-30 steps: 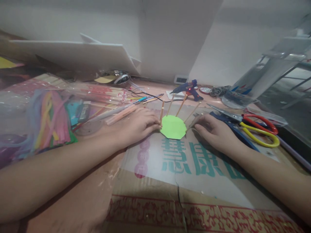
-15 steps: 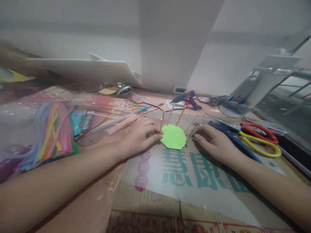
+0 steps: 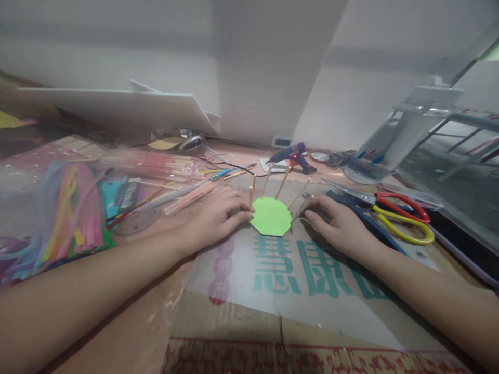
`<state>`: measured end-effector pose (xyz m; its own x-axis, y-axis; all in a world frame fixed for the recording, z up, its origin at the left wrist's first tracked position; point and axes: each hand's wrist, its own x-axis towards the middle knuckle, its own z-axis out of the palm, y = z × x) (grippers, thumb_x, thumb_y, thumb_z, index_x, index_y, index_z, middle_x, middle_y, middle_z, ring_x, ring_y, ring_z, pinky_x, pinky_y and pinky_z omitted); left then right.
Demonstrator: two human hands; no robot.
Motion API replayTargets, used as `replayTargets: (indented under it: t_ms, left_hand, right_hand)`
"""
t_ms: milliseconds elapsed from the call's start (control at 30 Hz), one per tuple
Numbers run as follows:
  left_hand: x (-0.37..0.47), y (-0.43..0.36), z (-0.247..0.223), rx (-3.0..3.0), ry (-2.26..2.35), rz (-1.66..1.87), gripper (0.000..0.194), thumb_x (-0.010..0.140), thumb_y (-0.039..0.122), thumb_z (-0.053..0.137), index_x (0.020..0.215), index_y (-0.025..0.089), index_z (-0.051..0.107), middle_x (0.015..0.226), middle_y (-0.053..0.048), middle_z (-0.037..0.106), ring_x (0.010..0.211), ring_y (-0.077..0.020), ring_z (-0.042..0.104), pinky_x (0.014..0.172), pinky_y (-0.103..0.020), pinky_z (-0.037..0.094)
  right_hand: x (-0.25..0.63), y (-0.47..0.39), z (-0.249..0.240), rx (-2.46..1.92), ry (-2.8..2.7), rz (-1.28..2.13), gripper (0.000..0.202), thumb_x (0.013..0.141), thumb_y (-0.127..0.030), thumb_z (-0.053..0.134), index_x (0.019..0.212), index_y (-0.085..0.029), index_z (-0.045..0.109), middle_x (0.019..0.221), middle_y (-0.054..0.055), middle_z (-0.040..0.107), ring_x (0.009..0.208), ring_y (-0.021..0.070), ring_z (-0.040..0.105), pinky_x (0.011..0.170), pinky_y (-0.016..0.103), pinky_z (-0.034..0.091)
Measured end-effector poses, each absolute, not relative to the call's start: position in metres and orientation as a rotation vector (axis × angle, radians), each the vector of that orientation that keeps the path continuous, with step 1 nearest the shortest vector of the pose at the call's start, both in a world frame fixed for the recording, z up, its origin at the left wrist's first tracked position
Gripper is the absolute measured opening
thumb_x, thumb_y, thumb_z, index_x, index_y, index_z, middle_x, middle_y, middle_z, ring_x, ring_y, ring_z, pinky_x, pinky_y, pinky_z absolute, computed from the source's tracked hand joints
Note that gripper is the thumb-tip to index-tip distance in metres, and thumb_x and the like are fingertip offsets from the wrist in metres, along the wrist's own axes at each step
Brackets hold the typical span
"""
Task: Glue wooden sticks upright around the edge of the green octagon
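A bright green octagonal piece (image 3: pixel 271 217) lies on a plastic sheet, with several thin wooden sticks (image 3: pixel 283 183) standing up around its back and side edges. My left hand (image 3: pixel 218 214) rests at its left side, thumb and fingers closed at the base of a stick (image 3: pixel 251 199) there. On the right, my right hand (image 3: pixel 329 218) pinches a stick (image 3: pixel 302 209) that leans at the piece's right edge. The fingertips of both hands partly hide the stick bases.
Behind the piece lies a blue glue gun (image 3: pixel 292 156) with a lit red light. Scissors (image 3: pixel 403 208) and a clear pump bottle (image 3: pixel 393 140) are at the right. Coloured pipe cleaners (image 3: pixel 74 208), pens and bagged sticks (image 3: pixel 152 163) fill the left.
The camera view has shifted slightly, moving everything a little to the left in the picture. Both hands keep nearly the same positions beside the green piece.
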<state>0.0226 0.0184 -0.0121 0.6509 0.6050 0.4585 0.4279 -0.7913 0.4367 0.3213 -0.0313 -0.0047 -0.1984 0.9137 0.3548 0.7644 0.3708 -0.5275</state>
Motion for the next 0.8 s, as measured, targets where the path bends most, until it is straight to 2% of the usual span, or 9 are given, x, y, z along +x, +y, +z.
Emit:
replayTargets:
  t_ms: [200, 367, 533, 800]
  left_hand:
    - [0.022, 0.019, -0.013, 2.588, 0.828, 0.897, 0.016, 0.098, 0.03, 0.06, 0.089, 0.02, 0.068, 0.1, -0.004, 0.072, 0.098, -0.0201, 0.062, 0.091, -0.037, 0.044]
    - [0.022, 0.02, -0.015, 2.607, 0.81, 0.884, 0.018, 0.099, 0.03, 0.059, 0.089, 0.019, 0.069, 0.097, -0.003, 0.072, 0.095, -0.0196, 0.061, 0.09, -0.036, 0.043]
    - [0.022, 0.021, -0.017, 2.598, 0.792, 0.913, 0.014, 0.098, 0.031, 0.062, 0.094, 0.019, 0.069, 0.099, -0.003, 0.072, 0.097, -0.0198, 0.062, 0.09, -0.036, 0.043]
    - [0.023, 0.025, -0.021, 2.592, 0.782, 0.892, 0.014, 0.098, 0.029, 0.061, 0.092, 0.02, 0.07, 0.097, -0.002, 0.072, 0.096, -0.0183, 0.062, 0.089, -0.034, 0.044]
  right_hand:
    - [0.315, -0.045, 0.002, -1.313, -2.056, 0.213, 0.011, 0.093, -0.034, 0.059, 0.093, -0.024, 0.065, 0.091, 0.006, 0.073, 0.083, 0.0231, 0.069, 0.078, 0.037, 0.056]
    - [0.308, -0.038, 0.0, -1.288, -2.129, 0.248, 0.012, 0.093, -0.031, 0.061, 0.089, -0.022, 0.068, 0.099, 0.008, 0.077, 0.089, 0.0231, 0.071, 0.081, 0.038, 0.056]
    - [0.305, -0.032, 0.0, -1.295, -2.136, 0.32, 0.015, 0.093, -0.025, 0.059, 0.086, -0.021, 0.072, 0.09, 0.006, 0.077, 0.083, 0.0213, 0.071, 0.077, 0.034, 0.055]
    - [0.303, -0.029, -0.001, -1.324, -2.105, 0.389, 0.015, 0.091, -0.022, 0.059, 0.081, -0.021, 0.07, 0.086, 0.005, 0.076, 0.08, 0.0192, 0.069, 0.077, 0.033, 0.053]
